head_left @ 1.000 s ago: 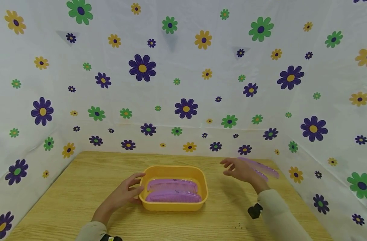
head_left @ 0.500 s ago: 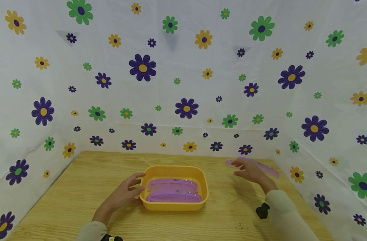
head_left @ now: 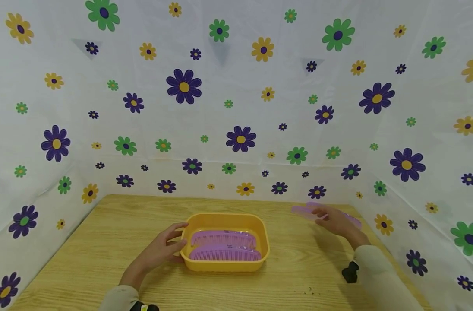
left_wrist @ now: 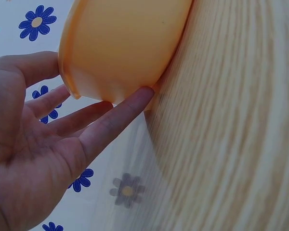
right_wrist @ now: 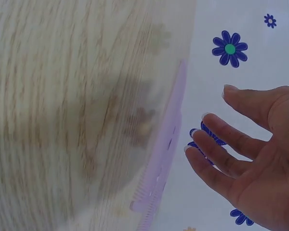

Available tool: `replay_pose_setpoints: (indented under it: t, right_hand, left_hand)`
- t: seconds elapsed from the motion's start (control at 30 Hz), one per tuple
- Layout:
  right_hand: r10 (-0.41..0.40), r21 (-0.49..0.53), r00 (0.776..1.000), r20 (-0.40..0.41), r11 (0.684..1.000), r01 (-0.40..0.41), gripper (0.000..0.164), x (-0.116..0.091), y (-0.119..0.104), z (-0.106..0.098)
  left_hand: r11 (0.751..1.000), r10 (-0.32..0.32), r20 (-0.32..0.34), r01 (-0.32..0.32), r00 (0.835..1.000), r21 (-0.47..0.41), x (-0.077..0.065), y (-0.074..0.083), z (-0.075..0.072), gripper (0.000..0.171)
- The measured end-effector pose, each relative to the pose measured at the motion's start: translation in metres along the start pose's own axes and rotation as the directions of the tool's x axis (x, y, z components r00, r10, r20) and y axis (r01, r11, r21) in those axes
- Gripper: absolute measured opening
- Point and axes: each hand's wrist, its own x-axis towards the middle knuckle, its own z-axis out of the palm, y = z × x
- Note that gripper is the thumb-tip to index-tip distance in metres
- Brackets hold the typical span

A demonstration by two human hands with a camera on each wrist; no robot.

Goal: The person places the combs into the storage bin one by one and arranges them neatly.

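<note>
My left hand rests at the left end of a yellow plastic basin. Its relaxed fingers touch the wall, as the left wrist view shows with the basin side. Inside the basin lie two purple combs, a rear comb and a front comb, side by side. Over at the far right, my right hand hovers above two more purple combs, partly hiding them. In the right wrist view these combs lie overlapping on the table, apart from the loosely bent fingers.
The wooden table is enclosed at the back and sides by a white flowered cloth. Small dark specks lie on the table near the front right.
My right hand has moved to the right over the far combs, exposing their left ends. The left hand and the basin stay in place.
</note>
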Motion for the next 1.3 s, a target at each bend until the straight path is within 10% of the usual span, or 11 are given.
replay_pose_setpoints:
  t: [0.4, 1.3]
  right_hand:
    - [-0.098, -0.038, 0.993, -0.059, 0.995, 0.096, 0.024, -0.012, 0.029, 0.006]
    - [0.156, -0.084, 0.984, -0.081, 0.983, -0.163, 0.026, -0.008, 0.058, 0.011]
  left_hand:
    - [1.000, -0.013, 0.003, 0.013, 1.000, -0.014, 0.001, 0.000, 0.000, 0.058]
    - [1.000, -0.006, 0.009, 0.006, 1.000, -0.022, -0.001, 0.003, 0.000, 0.058]
